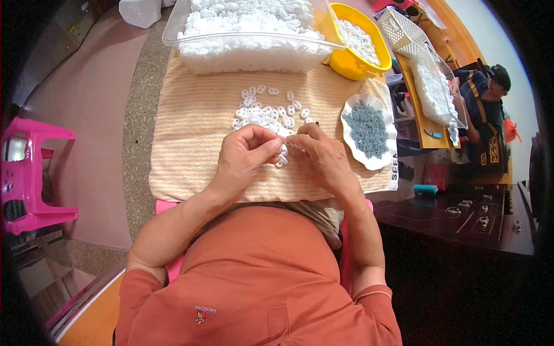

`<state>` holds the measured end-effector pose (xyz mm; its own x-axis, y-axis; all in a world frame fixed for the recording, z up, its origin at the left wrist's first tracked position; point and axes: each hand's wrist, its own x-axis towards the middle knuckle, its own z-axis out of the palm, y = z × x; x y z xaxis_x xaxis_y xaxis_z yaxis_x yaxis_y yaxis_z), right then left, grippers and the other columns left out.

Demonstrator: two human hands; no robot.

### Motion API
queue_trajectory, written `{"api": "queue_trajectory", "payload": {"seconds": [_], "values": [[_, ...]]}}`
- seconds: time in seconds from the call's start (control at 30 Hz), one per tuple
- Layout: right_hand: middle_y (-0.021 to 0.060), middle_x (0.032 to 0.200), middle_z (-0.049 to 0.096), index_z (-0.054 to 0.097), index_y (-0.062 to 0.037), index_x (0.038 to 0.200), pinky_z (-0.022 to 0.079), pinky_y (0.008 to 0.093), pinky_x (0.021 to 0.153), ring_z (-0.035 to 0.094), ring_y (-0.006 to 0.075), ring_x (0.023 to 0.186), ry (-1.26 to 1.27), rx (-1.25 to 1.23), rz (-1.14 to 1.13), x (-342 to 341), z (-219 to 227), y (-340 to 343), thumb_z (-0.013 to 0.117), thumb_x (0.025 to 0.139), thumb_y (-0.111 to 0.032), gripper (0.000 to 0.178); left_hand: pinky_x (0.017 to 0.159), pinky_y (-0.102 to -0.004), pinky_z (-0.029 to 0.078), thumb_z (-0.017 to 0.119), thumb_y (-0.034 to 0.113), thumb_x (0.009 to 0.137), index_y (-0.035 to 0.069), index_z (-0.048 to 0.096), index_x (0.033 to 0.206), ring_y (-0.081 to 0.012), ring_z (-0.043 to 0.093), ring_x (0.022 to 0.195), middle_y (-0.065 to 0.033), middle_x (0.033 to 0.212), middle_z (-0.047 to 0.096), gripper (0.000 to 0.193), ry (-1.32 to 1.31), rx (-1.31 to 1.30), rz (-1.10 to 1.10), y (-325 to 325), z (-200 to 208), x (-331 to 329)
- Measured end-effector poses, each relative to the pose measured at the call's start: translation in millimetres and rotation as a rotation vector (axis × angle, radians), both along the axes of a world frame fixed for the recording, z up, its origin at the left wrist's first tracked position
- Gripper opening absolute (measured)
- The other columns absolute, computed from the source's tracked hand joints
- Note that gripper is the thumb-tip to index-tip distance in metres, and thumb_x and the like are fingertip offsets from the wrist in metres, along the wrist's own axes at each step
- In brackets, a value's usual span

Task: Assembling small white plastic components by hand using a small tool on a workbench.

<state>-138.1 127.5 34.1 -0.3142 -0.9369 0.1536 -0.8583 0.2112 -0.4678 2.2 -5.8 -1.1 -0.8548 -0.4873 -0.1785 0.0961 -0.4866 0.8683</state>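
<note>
My left hand (245,158) is closed in a pinch, thumb against forefinger, on a small white plastic piece mostly hidden by the fingertips. Close beside it, my right hand (321,160) has its fingers bent together at the same spot; what they grip is too small to make out. Just under the fingertips lie a few white pieces (283,154). Beyond the hands spreads a loose pile of white oval two-holed plastic pieces (262,117) on a striped towel (190,124). Right of my right hand sits a white scalloped dish (353,151) of small grey parts (367,130), perhaps springs.
A clear plastic tub (254,57) full of white pieces stands at the far edge, beside a yellow basin (346,68) holding more. Pink stool (43,196) at left. To the right, another person (476,86) sits by a table with a clear bin (433,89) and white basket (398,29).
</note>
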Motion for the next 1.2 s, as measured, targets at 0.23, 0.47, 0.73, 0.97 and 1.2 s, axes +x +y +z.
{"api": "queue_trajectory", "payload": {"seconds": [0.23, 0.47, 0.73, 0.97, 1.2], "values": [[0.0087, 0.1, 0.061, 0.066, -0.0115, 0.105, 0.051, 0.0395, 0.071, 0.064, 0.0302, 0.084, -0.012, 0.078, 0.025, -8, -12, -5, 0.065, 0.083, -0.014, 0.022, 0.073, -0.0239, 0.054, 0.064, 0.008, 0.09, 0.0, 0.063, 0.096, -0.0095, 0.063, 0.077, -0.008, 0.092, 0.068, 0.01, 0.019, 0.01, -0.012, 0, -2, 0], [0.008, 0.099, 0.063, 0.066, -0.0099, 0.099, 0.051, 0.0396, 0.068, 0.064, 0.0308, 0.082, 0.063, 0.069, 0.03, -6, -12, -10, 0.065, 0.081, -0.012, 0.018, 0.073, -0.0238, 0.054, 0.064, 0.007, 0.09, 0.0, 0.063, 0.096, -0.0096, 0.063, 0.077, -0.0074, 0.091, 0.068, 0.01, 0.019, 0.016, -0.014, 0, -2, 0], [0.0082, 0.091, 0.064, 0.066, -0.0081, 0.088, 0.051, 0.0397, 0.066, 0.064, 0.0306, 0.078, 0.072, 0.041, -0.026, -6, -19, -11, 0.066, 0.08, -0.016, 0.011, 0.069, -0.0233, 0.052, 0.064, 0.009, 0.091, 0.0, 0.062, 0.095, -0.0076, 0.06, 0.074, -0.0045, 0.085, 0.065, 0.01, -0.004, 0.016, -0.007, 4, 3, -1], [0.0113, 0.084, 0.064, 0.063, -0.0062, 0.082, 0.049, 0.0412, 0.064, 0.064, 0.0321, 0.077, 0.082, 0.053, -0.149, -2, -20, -18, 0.067, 0.079, -0.017, 0.012, 0.071, -0.0239, 0.054, 0.064, 0.009, 0.091, 0.0, 0.062, 0.096, -0.0085, 0.061, 0.076, -0.0057, 0.089, 0.066, 0.011, -0.007, 0.004, -0.023, 3, 1, 0], [0.0135, 0.083, 0.065, 0.064, -0.005, 0.085, 0.049, 0.0408, 0.066, 0.064, 0.0322, 0.077, -0.011, 0.017, -0.144, -6, -23, -18, 0.068, 0.078, -0.015, 0.013, 0.068, -0.0229, 0.052, 0.065, 0.009, 0.09, 0.0, 0.062, 0.095, -0.0076, 0.059, 0.074, -0.004, 0.084, 0.065, 0.011, -0.003, -0.002, -0.013, 4, -1, -1]]}}
